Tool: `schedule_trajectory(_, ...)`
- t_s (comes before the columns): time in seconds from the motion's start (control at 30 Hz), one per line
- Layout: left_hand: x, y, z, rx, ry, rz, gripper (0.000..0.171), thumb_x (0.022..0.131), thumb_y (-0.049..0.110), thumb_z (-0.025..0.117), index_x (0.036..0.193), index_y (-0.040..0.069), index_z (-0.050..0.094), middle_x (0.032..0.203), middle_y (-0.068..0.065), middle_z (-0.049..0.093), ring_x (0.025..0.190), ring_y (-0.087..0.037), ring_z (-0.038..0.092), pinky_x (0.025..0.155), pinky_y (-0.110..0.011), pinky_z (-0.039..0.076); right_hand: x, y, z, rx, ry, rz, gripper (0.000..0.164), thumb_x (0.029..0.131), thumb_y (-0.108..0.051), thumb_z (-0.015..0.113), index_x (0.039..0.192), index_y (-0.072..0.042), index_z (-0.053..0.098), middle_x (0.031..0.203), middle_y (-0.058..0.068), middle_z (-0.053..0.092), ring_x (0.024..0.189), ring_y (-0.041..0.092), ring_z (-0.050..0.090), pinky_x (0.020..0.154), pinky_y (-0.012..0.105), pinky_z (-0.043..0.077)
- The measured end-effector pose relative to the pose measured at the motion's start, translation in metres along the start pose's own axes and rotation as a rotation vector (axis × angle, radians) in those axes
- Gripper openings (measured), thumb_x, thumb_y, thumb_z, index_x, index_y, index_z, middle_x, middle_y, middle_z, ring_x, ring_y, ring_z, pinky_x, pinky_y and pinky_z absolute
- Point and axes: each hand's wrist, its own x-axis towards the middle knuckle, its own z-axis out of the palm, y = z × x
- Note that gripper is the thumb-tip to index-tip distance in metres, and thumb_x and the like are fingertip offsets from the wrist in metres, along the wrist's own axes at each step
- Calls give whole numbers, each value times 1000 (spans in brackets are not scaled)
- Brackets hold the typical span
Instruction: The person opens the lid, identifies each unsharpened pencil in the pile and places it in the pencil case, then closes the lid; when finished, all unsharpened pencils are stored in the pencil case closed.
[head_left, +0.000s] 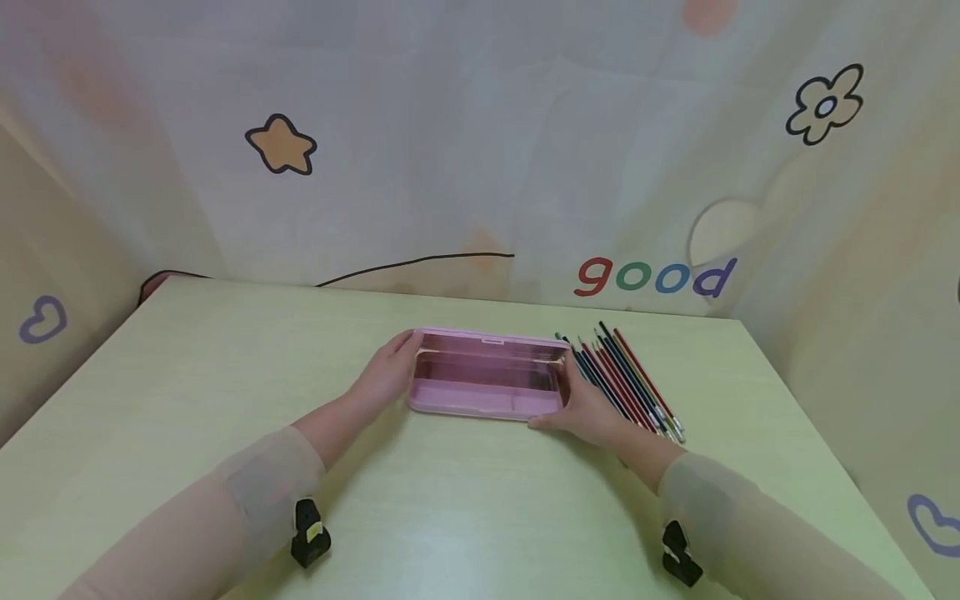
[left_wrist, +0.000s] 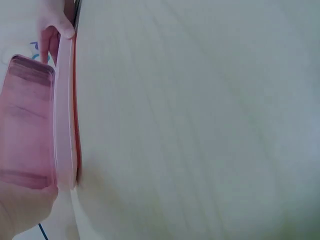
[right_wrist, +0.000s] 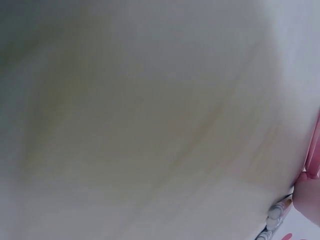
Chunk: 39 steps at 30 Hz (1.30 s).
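Note:
A pink pencil case (head_left: 467,398) with a see-through lid (left_wrist: 27,120) sits mid-table. Its lid is raised at the back, and no pencils show inside. My left hand (head_left: 386,371) holds the left end of the case by the lid. At the opposite end my right hand (head_left: 588,408) grips the case, thumb at the front corner and fingers up along the lid's side. Several pencils (head_left: 628,375), red, dark blue and green, lie in a loose bundle just right of the case, partly behind my right hand. The right wrist view catches only a corner of the case and some pencil ends (right_wrist: 275,212).
The pale table (head_left: 247,367) stretches to both sides and in front of the case. A printed cloth (head_left: 420,150) with a star, a flower and the word "good" hangs behind the table and along its sides.

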Motion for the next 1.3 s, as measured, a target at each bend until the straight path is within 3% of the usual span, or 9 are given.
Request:
schedule_trajectory(0.13,1,-2,-4,-201,-109,9,77,97,57,16,148,0,7,154,-14,9,141,-26,10,111,-42,15,0,0,1,-4,-2,6,130,62,-44,84,149,-14,-8,149,18,27,136,31,26,108,45,22)
schedule_trajectory(0.3,2,-3,-5,-253,-192,18,85,92,65,9,148,2,-5,155,-9,-4,141,-22,0,112,-38,7,0,-1,-1,-7,7,3,132,61,-43,85,149,-10,-7,149,17,29,136,30,27,108,43,22)
schedule_trajectory(0.5,10,-4,-3,-179,-252,31,82,92,65,4,147,6,-12,154,-8,-11,141,-22,-7,112,-41,3,0,0,-1,-3,2,36,131,61,-42,85,149,-7,-6,149,18,28,135,31,28,108,45,23)
schedule_trajectory(0.8,21,-8,-8,-75,-288,5,84,91,66,2,148,6,-7,155,-8,-8,141,-22,-5,111,-42,4,2,2,0,-22,-3,42,131,60,-45,84,149,-7,-5,148,17,29,134,30,30,108,45,23)
schedule_trajectory(1.0,24,-9,-10,2,-311,-10,89,85,74,8,150,14,-3,156,-6,-3,141,-25,-3,111,-43,4,1,-1,-1,-20,-19,51,132,61,-47,83,149,-7,-6,150,16,26,136,30,27,108,45,23)
schedule_trajectory(1.1,25,-8,-9,66,-318,-40,86,88,72,12,151,14,-1,156,-7,0,141,-25,-3,111,-46,3,0,-1,-2,-15,-32,51,131,62,-47,82,149,-7,-7,151,16,23,137,30,25,108,45,23)
schedule_trajectory(1.3,27,-11,-3,274,-325,-48,90,93,61,32,148,2,-7,155,-15,-5,141,-29,-7,111,-48,3,-1,-2,-3,-30,-42,40,129,63,-46,82,149,-7,-7,151,17,23,137,32,24,108,46,23)
